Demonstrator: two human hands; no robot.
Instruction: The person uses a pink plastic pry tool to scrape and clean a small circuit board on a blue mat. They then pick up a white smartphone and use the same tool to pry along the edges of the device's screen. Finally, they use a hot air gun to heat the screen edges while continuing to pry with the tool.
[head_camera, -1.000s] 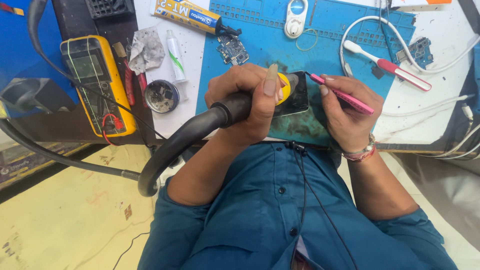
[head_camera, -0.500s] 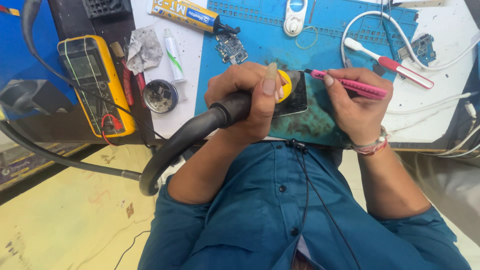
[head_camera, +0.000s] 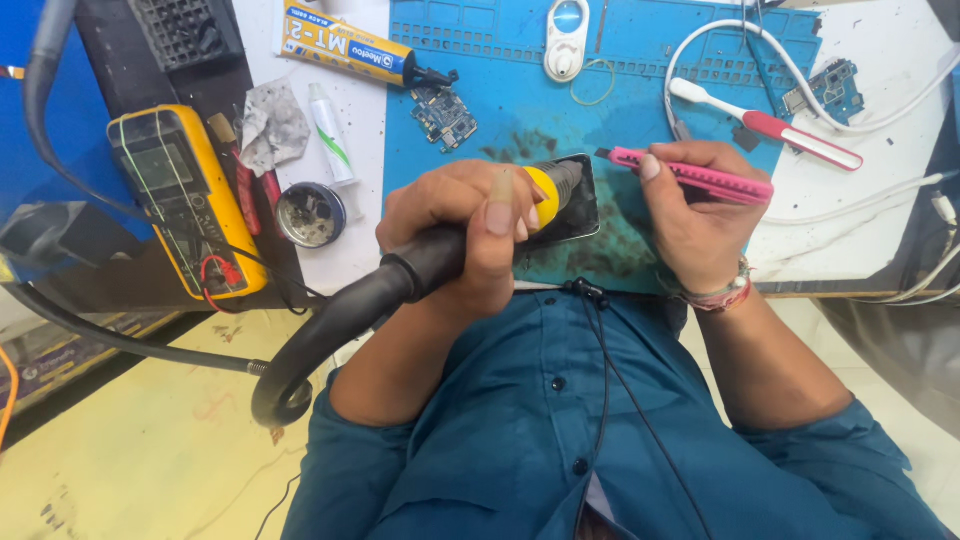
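My left hand (head_camera: 455, 225) grips the black handle of a hot-air tool (head_camera: 425, 268) with a yellow collar. Its nozzle points at a dark phone (head_camera: 583, 208) lying on the blue work mat (head_camera: 500, 95). A thick black hose runs from the handle down and to the left. My right hand (head_camera: 690, 235) holds a pink utility knife (head_camera: 712, 178) almost level, its tip pointing left just above the phone's upper right corner. Much of the phone is hidden behind my left hand.
A yellow multimeter (head_camera: 185, 200) lies at the left beside a round tin (head_camera: 310, 213) and a small white tube (head_camera: 328, 130). A glue tube (head_camera: 345, 45), two small circuit boards (head_camera: 443, 115) (head_camera: 830, 88), a red-and-white tool (head_camera: 790, 132) and white cables sit at the back.
My right hand has swung the pink knife from slanting down-right to nearly level, its tip still near the phone. My left hand keeps the hot-air tool over the phone.
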